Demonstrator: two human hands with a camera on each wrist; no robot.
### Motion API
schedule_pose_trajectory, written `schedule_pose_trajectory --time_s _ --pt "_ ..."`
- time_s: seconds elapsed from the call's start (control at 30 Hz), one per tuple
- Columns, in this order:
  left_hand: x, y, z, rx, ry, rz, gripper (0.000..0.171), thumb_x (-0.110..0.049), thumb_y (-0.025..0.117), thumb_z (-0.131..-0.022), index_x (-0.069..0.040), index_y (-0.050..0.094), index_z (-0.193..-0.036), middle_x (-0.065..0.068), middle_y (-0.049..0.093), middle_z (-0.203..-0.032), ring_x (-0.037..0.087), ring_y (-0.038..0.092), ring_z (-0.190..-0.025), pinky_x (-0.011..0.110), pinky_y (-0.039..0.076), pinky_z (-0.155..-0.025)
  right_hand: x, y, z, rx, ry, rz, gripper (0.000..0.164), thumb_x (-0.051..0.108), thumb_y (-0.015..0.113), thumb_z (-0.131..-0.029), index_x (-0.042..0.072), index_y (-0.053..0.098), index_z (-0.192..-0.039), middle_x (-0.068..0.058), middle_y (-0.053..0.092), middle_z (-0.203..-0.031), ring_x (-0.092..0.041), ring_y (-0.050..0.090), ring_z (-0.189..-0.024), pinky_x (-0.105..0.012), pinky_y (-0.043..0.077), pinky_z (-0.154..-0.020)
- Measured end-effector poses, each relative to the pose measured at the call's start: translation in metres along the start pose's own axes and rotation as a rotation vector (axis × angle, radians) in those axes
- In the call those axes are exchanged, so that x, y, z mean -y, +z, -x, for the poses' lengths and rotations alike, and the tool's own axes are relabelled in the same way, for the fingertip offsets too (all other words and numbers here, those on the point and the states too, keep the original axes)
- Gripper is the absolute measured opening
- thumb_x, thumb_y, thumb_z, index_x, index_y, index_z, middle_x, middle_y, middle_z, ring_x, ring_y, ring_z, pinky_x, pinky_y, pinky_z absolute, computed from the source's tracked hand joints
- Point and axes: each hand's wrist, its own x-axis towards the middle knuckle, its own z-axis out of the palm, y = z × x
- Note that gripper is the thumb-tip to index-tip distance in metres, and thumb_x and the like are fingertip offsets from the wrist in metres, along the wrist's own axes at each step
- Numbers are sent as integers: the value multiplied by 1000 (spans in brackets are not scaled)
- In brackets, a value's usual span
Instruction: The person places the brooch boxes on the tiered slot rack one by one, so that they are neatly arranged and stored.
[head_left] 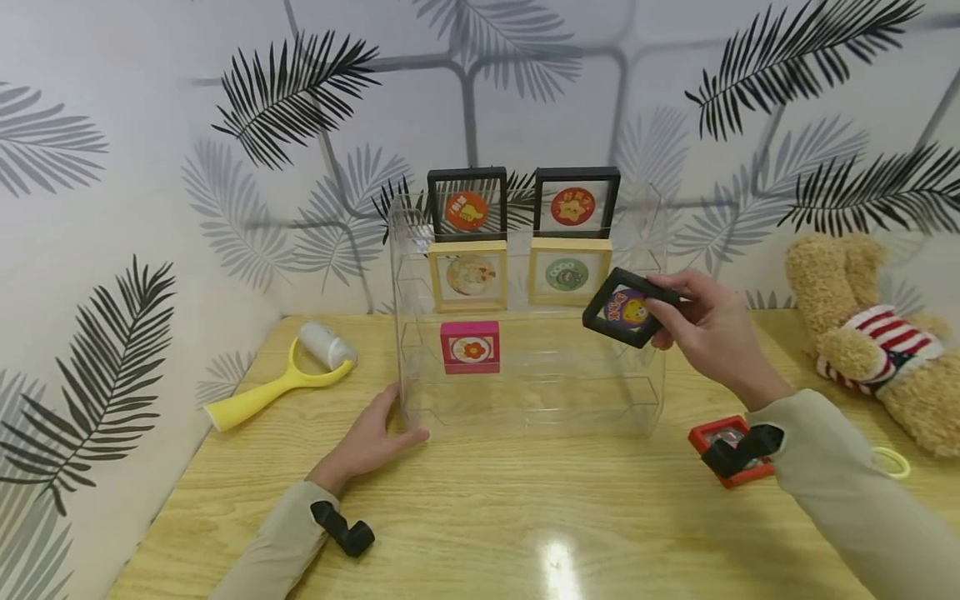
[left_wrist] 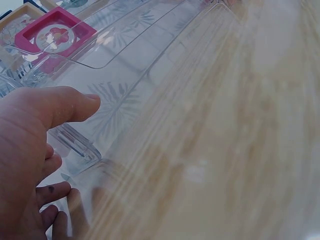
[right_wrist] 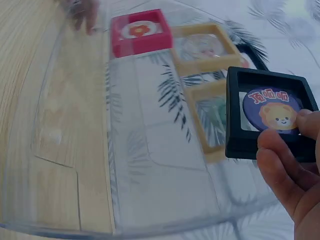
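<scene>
My right hand (head_left: 708,329) pinches a small black frame (right_wrist: 232,115) by its edge, thumb in front. Inside it is a purple round badge with a yellow bear face. The frame is tilted, before the right side of a clear acrylic tiered rack (head_left: 525,417). Two black frames, one a picture with a red badge (head_left: 573,206), stand on the top tier. Two pale yellow frames (head_left: 468,247) stand below them, and a pink frame (head_left: 470,348) with a flower sits lower left. My left hand (head_left: 375,446) lies at the rack's lower left corner, thumb extended; whether it touches the rack is unclear.
A red frame (head_left: 716,435) lies on the wooden table (head_left: 480,517) under my right forearm. Behind it are a pale yellow ring (head_left: 892,461) and a teddy bear (head_left: 851,350) in a striped top. A yellow-handled lint roller (head_left: 258,404) lies left of the rack, near the wall.
</scene>
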Motion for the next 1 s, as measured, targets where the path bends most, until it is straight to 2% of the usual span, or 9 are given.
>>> schedule_pose_trajectory --time_s 0.13,0.23,0.33,0.43,0.53,0.7,0.87,1.0 --pt "0 0 0 3 -2 11 84 -29 73 -85 1 27 -148 23 37 -148 38 33 -140 53 25 -115 2 20 -9 102 -105 127 24 -11 66 -84 -5 63 -107 -20 70 -94 -4 62 -52 -16 50 -48" --pt "-1 -1 1 0 -2 18 83 -28 73 -85 2 28 -148 23 37 -148 37 32 -140 52 25 -115 0 34 -14 162 -205 239 24 -9 70 -81 -3 65 -104 -19 70 -90 -6 60 -53 -17 50 -48" --pt "-1 -1 1 -3 4 16 83 -28 73 -85 2 28 -148 23 38 -148 38 33 -139 52 26 -114 -5 46 -18 173 -313 352 24 -6 74 -79 0 67 -101 -13 69 -88 -8 55 -54 -21 47 -49" --pt "0 -1 1 -6 10 14 83 -28 73 -85 3 29 -147 24 38 -147 39 34 -139 52 27 -114 -9 55 -21 170 -359 404 24 -6 75 -77 2 68 -99 -12 68 -87 -11 51 -58 -26 44 -51" --pt "0 -1 1 -4 16 5 82 -29 73 -86 3 29 -147 25 38 -147 39 34 -138 53 27 -114 -14 63 -21 186 -359 444 23 -5 75 -77 2 68 -98 -12 68 -87 -16 55 -61 -29 46 -53" --pt "-1 -3 0 -3 3 7 83 -29 73 -85 2 28 -148 24 37 -148 39 34 -139 53 27 -114 -14 68 -16 262 -302 466 22 -1 72 -82 1 69 -103 -16 69 -96 -18 61 -62 -31 52 -54" --pt "-3 -3 0 6 0 10 84 -29 73 -85 2 26 -149 24 36 -149 38 32 -140 53 26 -114 -11 63 -9 305 -236 487 35 -1 69 -84 1 64 -119 -15 63 -100 -13 59 -60 -28 52 -55" --pt "-1 0 2 15 -21 1 86 -31 72 -86 2 24 -150 24 32 -151 39 30 -141 54 25 -115 -6 57 2 278 -214 493 44 -5 68 -82 -3 56 -124 -17 57 -104 -12 58 -60 -27 52 -56"
